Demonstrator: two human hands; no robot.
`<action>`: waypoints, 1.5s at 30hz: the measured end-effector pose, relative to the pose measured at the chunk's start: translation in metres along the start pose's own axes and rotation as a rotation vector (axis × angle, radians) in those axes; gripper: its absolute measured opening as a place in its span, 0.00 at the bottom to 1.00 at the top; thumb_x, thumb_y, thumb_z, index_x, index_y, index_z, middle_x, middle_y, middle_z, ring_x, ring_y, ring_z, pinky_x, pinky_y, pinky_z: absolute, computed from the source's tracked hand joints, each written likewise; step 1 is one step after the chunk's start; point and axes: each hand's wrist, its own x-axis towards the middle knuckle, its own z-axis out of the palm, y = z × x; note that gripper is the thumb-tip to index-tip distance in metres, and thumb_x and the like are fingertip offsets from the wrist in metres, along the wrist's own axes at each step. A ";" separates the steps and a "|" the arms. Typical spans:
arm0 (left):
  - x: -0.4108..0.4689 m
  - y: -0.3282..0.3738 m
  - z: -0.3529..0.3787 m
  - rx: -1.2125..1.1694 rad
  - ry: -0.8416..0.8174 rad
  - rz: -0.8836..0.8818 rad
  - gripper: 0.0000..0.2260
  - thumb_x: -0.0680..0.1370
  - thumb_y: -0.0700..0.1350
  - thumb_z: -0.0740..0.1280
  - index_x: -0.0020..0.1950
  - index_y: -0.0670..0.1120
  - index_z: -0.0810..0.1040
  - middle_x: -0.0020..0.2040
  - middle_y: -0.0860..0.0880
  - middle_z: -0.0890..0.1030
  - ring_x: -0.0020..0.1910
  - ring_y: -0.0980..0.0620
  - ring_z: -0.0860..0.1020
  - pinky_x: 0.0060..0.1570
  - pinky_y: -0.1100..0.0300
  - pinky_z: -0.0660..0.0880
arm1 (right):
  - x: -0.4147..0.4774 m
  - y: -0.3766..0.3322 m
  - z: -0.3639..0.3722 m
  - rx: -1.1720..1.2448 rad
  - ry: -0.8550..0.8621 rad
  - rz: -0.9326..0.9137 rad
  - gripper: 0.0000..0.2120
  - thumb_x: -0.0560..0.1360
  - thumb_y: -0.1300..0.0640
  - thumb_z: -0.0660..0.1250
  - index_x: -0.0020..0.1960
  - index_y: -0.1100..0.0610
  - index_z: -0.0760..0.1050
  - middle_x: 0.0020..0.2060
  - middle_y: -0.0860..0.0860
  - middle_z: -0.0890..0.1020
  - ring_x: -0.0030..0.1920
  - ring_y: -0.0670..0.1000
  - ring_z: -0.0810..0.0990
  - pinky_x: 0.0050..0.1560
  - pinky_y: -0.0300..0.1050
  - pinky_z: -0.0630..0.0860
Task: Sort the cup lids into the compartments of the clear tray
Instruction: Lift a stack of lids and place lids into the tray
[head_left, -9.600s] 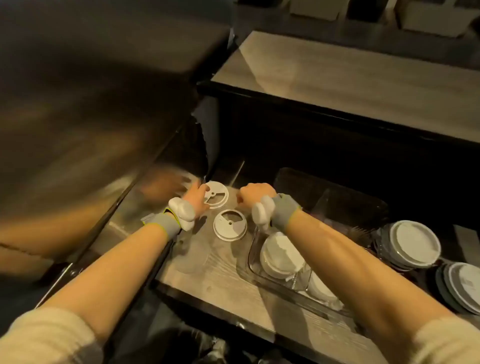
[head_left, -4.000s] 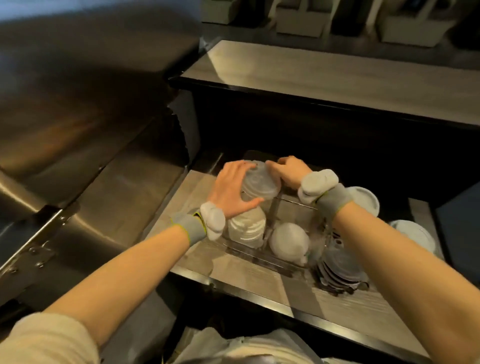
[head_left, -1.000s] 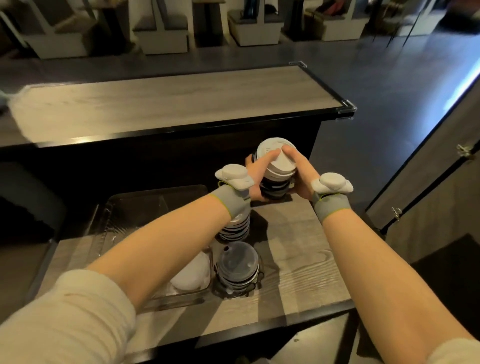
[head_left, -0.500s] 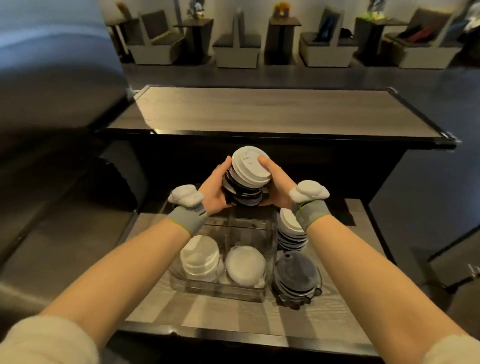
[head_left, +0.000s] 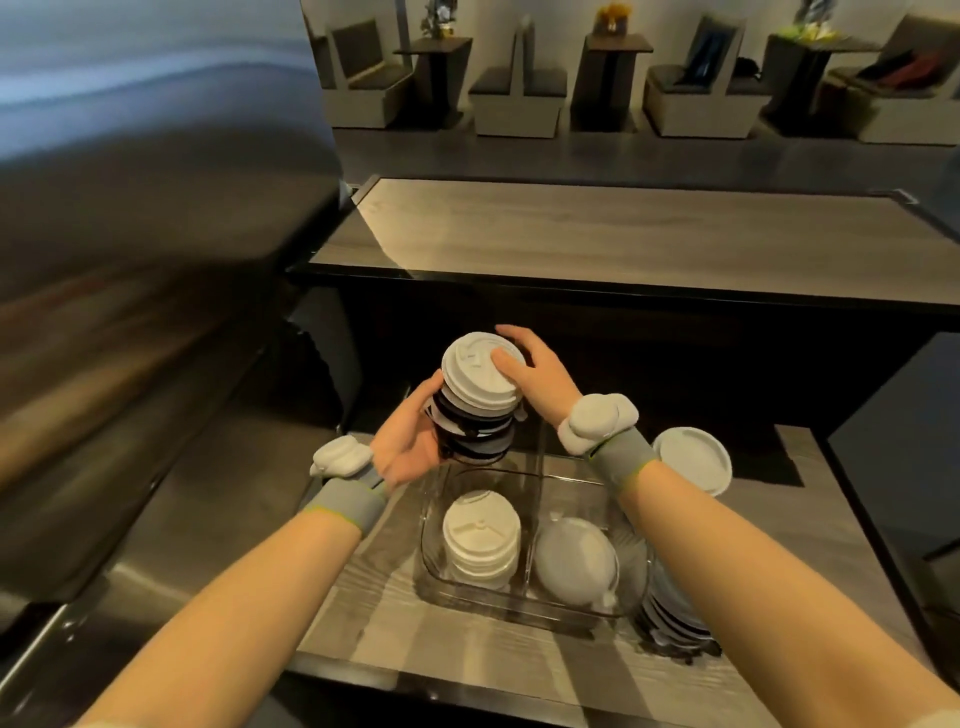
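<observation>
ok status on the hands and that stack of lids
Left hand grips the stack of lids at its side, right hand grips the top. Stack held above the clear tray. Nothing in the way.

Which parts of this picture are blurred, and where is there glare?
Head view: the steel surface at left is smeared by blur; the held lid stack and clear tray look sharp; a bright glare patch lies on the upper counter.

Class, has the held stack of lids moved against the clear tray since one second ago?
Yes. The stack of lids moved left: from beyond the clear tray's right side to above its far left compartment.
</observation>
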 end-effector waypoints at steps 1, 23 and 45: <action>0.002 0.000 -0.004 -0.012 0.001 -0.004 0.21 0.76 0.57 0.61 0.61 0.45 0.79 0.60 0.40 0.80 0.61 0.41 0.76 0.60 0.44 0.72 | 0.001 -0.001 0.003 -0.016 -0.006 -0.060 0.20 0.78 0.52 0.61 0.69 0.52 0.66 0.66 0.56 0.69 0.66 0.54 0.69 0.66 0.49 0.67; 0.022 0.015 -0.021 0.037 -0.103 0.051 0.19 0.77 0.55 0.57 0.59 0.45 0.77 0.49 0.44 0.84 0.49 0.46 0.82 0.43 0.52 0.81 | 0.014 -0.002 -0.023 0.050 0.006 0.026 0.24 0.77 0.50 0.60 0.70 0.57 0.61 0.59 0.51 0.71 0.57 0.49 0.72 0.51 0.38 0.72; 0.033 0.020 -0.036 0.076 -0.081 0.020 0.19 0.76 0.55 0.57 0.45 0.48 0.86 0.44 0.46 0.86 0.44 0.49 0.84 0.42 0.55 0.81 | 0.005 0.140 -0.038 -1.091 -0.419 0.575 0.14 0.79 0.60 0.58 0.62 0.63 0.72 0.64 0.60 0.74 0.65 0.58 0.73 0.63 0.47 0.69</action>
